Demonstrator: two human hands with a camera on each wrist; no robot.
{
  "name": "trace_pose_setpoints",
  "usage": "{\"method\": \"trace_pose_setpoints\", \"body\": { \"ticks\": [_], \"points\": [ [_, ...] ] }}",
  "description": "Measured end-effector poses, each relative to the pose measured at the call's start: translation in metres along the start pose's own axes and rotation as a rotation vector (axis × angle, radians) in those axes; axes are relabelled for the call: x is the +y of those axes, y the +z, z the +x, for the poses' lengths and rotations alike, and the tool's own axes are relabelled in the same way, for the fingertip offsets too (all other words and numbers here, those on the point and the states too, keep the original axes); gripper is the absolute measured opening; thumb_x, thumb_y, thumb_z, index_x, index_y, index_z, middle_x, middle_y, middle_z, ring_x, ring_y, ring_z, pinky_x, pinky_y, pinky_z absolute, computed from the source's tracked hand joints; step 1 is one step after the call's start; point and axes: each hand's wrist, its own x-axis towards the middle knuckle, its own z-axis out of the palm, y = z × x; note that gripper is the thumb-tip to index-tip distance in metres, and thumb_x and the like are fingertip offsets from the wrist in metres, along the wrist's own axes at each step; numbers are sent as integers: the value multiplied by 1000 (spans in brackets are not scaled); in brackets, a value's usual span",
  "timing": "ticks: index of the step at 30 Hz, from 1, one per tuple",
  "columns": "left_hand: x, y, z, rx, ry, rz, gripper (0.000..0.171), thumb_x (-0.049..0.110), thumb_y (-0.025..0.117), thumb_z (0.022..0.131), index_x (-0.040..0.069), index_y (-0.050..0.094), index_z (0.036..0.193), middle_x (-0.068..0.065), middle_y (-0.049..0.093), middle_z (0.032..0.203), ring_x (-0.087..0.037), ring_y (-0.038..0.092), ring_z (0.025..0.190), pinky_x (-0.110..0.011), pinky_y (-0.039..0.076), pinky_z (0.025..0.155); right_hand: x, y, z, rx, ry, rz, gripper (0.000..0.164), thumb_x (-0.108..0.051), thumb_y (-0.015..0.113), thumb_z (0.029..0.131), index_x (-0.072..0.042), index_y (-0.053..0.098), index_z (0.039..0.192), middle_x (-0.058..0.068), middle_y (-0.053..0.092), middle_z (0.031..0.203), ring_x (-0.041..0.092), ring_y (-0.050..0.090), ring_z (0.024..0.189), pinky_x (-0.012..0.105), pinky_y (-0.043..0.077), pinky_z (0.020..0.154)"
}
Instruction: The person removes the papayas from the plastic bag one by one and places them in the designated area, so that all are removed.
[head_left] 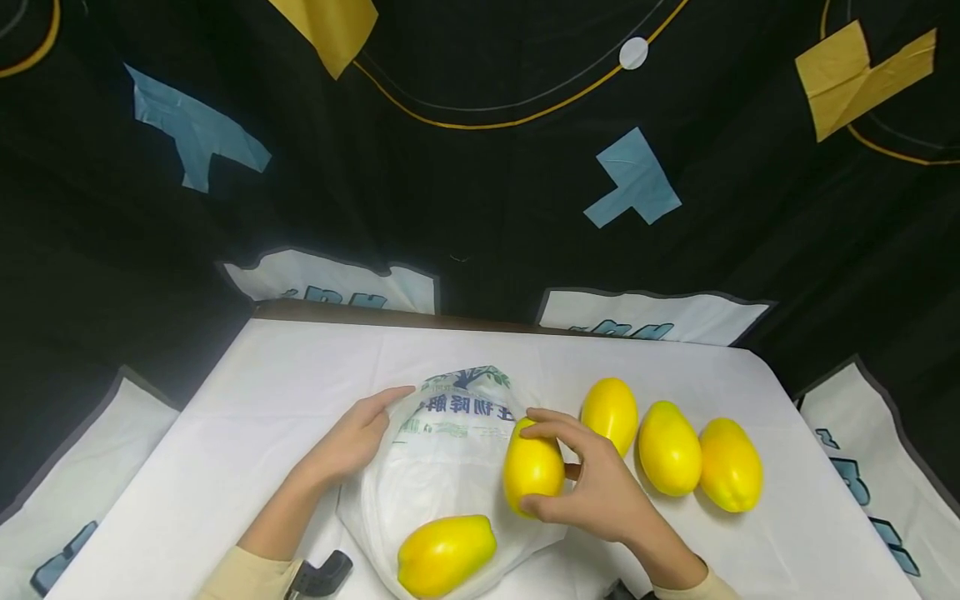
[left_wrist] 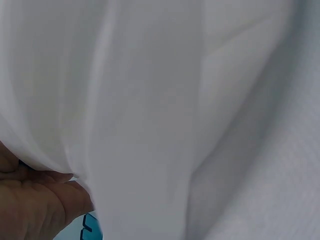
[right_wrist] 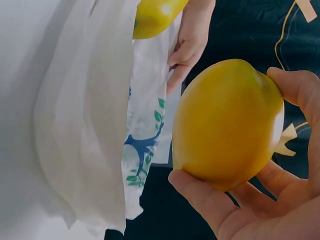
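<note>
A thin white plastic bag point(head_left: 450, 475) with a blue and green tree print lies with its mouth held apart on the table. My left hand point(head_left: 360, 437) pinches the bag's edge on the left; the left wrist view is mostly filled by the bag's film. Between thumb and fingertips, my right hand point(head_left: 592, 475) grips a smooth oval yellow fruit point(head_left: 533, 471) with a slightly greenish tip, over the bag's right side. The same fruit point(right_wrist: 227, 125) fills the middle of the right wrist view. Another such fruit point(head_left: 447, 556) lies in the bag's near part.
To the right of my right hand sit three more yellow fruits point(head_left: 670, 450) in a row on the white-covered table point(head_left: 810, 525). A black curtain point(head_left: 465, 225) with tape patches hangs behind the table. Dark wrist gear point(head_left: 322, 575) shows near the left sleeve.
</note>
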Motion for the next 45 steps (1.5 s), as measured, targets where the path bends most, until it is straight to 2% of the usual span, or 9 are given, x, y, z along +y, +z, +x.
{"method": "trace_pose_setpoints", "body": {
  "ticks": [7, 17, 25, 36, 42, 45],
  "points": [
    [-2, 0, -1, 4, 28, 15, 45, 9, 32, 103, 11, 44, 146, -10, 47, 146, -31, 32, 141, -53, 20, 115, 6, -7, -11, 22, 14, -16, 62, -21, 91, 63, -31, 65, 117, -15, 49, 140, 11, 52, 122, 29, 55, 85],
    [0, -1, 0, 0, -3, 14, 45, 11, 31, 103, 13, 43, 147, -7, 46, 147, -29, 32, 141, -51, 20, 116, 19, -15, -28, 49, 96, -6, 63, -22, 93, 61, -31, 65, 117, -13, 48, 141, 16, 50, 125, 31, 56, 83],
    [1, -1, -1, 8, 22, 32, 46, 8, 31, 103, 11, 43, 147, -12, 43, 149, -33, 29, 142, -53, 18, 116, 30, -21, -42, 55, 123, 21, 61, -23, 93, 61, -29, 65, 116, -14, 48, 141, 17, 49, 125, 29, 56, 82],
    [0, 0, 0, -10, 9, -3, 44, 11, 32, 104, 11, 43, 146, -8, 49, 144, -29, 36, 139, -51, 23, 115, 47, -27, -61, 75, 167, -18, 63, -23, 94, 60, -30, 65, 115, -10, 48, 143, 18, 47, 126, 30, 56, 81],
    [-1, 0, 1, -7, 13, 15, 43, 14, 32, 105, 12, 44, 146, -7, 48, 145, -29, 34, 140, -52, 23, 114, 56, -29, -73, 73, 266, -45, 64, -28, 93, 60, -34, 64, 117, -16, 44, 143, 20, 44, 128, 28, 54, 80],
    [-1, 0, 1, -3, 2, 17, 43, 14, 33, 105, 13, 44, 147, -6, 48, 146, -29, 34, 140, -52, 23, 114, 60, -30, -77, 72, 290, -36, 65, -27, 93, 60, -34, 64, 117, -15, 44, 144, 21, 43, 129, 28, 55, 79]
  ]
}}
